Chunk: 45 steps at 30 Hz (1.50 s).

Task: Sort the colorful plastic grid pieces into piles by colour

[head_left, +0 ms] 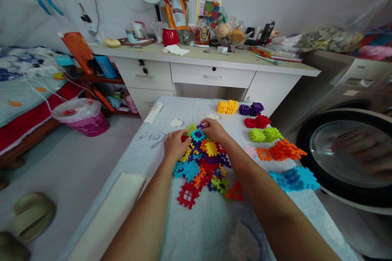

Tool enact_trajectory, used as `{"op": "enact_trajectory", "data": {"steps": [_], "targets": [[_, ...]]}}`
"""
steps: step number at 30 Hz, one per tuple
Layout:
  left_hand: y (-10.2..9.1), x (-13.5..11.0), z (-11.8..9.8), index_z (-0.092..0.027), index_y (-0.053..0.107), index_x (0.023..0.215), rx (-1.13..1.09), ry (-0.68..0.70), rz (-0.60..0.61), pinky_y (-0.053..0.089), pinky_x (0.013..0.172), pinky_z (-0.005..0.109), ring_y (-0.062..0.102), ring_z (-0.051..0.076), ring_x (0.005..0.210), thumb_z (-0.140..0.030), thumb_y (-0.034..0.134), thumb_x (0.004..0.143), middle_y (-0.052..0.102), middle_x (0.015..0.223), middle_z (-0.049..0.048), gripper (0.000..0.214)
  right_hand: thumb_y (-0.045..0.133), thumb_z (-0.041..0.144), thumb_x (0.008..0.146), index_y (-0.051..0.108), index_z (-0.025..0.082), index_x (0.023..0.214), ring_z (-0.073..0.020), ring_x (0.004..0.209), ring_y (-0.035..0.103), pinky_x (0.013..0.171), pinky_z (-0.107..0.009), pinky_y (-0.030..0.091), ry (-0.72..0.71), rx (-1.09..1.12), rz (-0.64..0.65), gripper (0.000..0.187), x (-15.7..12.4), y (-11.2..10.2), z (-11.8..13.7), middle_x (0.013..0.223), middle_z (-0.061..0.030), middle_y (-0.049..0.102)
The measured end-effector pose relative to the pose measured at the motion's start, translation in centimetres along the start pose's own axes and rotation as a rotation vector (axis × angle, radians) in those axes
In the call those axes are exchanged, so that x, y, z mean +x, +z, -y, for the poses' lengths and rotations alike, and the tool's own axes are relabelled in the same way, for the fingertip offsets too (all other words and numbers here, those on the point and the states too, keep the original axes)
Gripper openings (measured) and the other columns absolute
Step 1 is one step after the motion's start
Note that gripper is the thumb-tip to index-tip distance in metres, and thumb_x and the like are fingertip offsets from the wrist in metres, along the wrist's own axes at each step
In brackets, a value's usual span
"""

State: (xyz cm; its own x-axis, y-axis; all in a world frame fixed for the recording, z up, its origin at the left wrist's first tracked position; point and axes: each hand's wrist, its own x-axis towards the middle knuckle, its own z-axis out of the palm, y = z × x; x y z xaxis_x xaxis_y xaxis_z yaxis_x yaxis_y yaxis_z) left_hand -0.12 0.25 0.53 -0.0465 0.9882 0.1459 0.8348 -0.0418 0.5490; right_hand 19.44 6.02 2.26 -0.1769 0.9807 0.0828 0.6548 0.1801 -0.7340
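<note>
A mixed pile of flat, notched plastic building pieces [210, 163] lies on the cloth-covered table. At its far left edge is my left hand [175, 145], thumb and fingers closed around a red piece [184, 138] that is mostly hidden. Across from it, my right hand [214, 130] has its fingers curled at the pile's far edge beside a small purple piece [200, 126]; what is between the fingertips is hidden. A blue square piece [198, 134] lies between the two hands. A yellow piece [211, 149] rests on top, nearer to me.
Sorted stacks line the table's right side: yellow [227, 107], purple [251, 109], red [257, 121], green [266, 134], orange [281, 150] and blue [295, 178]. A white box [153, 113] lies at the far left corner. An open washing machine door [346, 151] stands close at right.
</note>
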Motion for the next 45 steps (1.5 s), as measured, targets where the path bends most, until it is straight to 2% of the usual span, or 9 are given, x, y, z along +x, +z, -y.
{"op": "enact_trajectory", "data": {"steps": [4,10,15,19,22,26,31,39,45], "targets": [[0.0,0.0,0.1,-0.029,0.069,0.119,-0.024,0.012,-0.001,0.039,0.105,0.046,0.056,0.029,0.122,-0.039,0.059,0.084,0.071,0.124,0.0042,0.038,0.065,0.008,0.072,0.066,0.019,0.097,-0.0097,0.059,0.053,0.055,-0.02,0.04,0.08,0.176,-0.022,0.028,-0.5,-0.6,-0.3,0.067,0.0069,0.057],[0.4,0.4,0.6,-0.027,0.071,0.113,-0.131,0.008,-0.041,0.038,0.107,0.046,0.059,0.029,0.119,-0.038,0.059,0.083,0.071,0.123,0.005,0.034,0.061,0.015,0.074,0.062,0.018,0.097,-0.0106,0.058,0.053,0.059,-0.022,0.044,0.222,0.354,-0.115,0.024,-1.6,-3.2,-2.0,0.067,0.0067,0.054],[0.8,0.8,1.3,-0.021,0.07,0.111,-0.375,-0.024,-0.107,0.046,0.099,0.038,0.064,0.023,0.105,-0.039,0.059,0.081,0.07,0.118,0.0068,0.037,0.058,0.012,0.077,0.066,0.017,0.112,-0.0188,0.093,0.063,0.083,-0.03,0.049,0.251,-0.227,-0.182,0.037,-2.7,-5.3,-3.6,0.101,-0.0067,0.067],[0.7,1.1,1.7,-0.019,0.07,0.109,-0.517,-0.114,-0.169,0.05,0.089,0.035,0.065,0.02,0.094,-0.039,0.056,0.081,0.07,0.11,0.0065,0.037,0.06,0.014,0.078,0.056,0.021,0.135,-0.028,0.125,0.052,0.101,-0.04,0.044,0.12,-0.542,0.035,0.058,-3.0,-6.1,-2.6,0.145,-0.0111,0.052],[0.6,1.2,1.9,-0.019,0.071,0.105,-0.541,-0.165,-0.208,0.05,0.087,0.034,0.065,0.02,0.089,-0.038,0.053,0.082,0.072,0.103,0.0053,0.035,0.063,0.015,0.077,0.049,0.023,0.144,-0.0316,0.127,0.051,0.102,-0.045,0.043,0.042,-0.664,0.229,0.068,-2.7,-6.2,-1.1,0.149,-0.0108,0.049],[0.6,1.1,1.9,-0.02,0.071,0.102,-0.518,-0.156,-0.212,0.05,0.087,0.034,0.065,0.02,0.087,-0.037,0.052,0.081,0.072,0.1,0.0047,0.033,0.064,0.019,0.078,0.059,0.02,0.133,-0.0325,0.116,0.058,0.093,-0.044,0.048,0.004,-0.794,0.296,0.055,-2.2,-6.0,0.1,0.134,-0.0152,0.059],[0.5,1.0,1.5,-0.02,0.071,0.102,-0.435,-0.131,-0.175,0.05,0.088,0.034,0.066,0.02,0.087,-0.034,0.052,0.081,0.073,0.097,0.005,0.032,0.069,0.024,0.077,0.063,0.02,0.127,-0.0287,0.113,0.06,0.092,-0.037,0.048,-0.042,-0.785,0.239,0.05,-1.1,-8.5,-0.9,0.129,-0.0136,0.062],[0.4,1.0,1.3,-0.02,0.07,0.104,-0.377,-0.119,-0.109,0.05,0.09,0.036,0.067,0.022,0.094,-0.035,0.052,0.08,0.073,0.105,0.0068,0.033,0.065,0.024,0.081,0.059,0.027,0.134,-0.0322,0.117,0.056,0.095,-0.045,0.047,0.225,-0.823,-0.173,0.053,2.5,-19.4,-4.2,0.136,-0.0085,0.062],[0.4,1.0,1.2,-0.021,0.07,0.102,-0.412,-0.15,-0.145,0.05,0.092,0.037,0.067,0.022,0.095,-0.034,0.054,0.08,0.073,0.105,0.0062,0.03,0.065,0.025,0.082,0.06,0.027,0.133,-0.0345,0.118,0.051,0.096,-0.05,0.04,0.341,-0.863,-0.178,0.051,4.9,-20.4,-7.3,0.131,-0.0104,0.064]]}}
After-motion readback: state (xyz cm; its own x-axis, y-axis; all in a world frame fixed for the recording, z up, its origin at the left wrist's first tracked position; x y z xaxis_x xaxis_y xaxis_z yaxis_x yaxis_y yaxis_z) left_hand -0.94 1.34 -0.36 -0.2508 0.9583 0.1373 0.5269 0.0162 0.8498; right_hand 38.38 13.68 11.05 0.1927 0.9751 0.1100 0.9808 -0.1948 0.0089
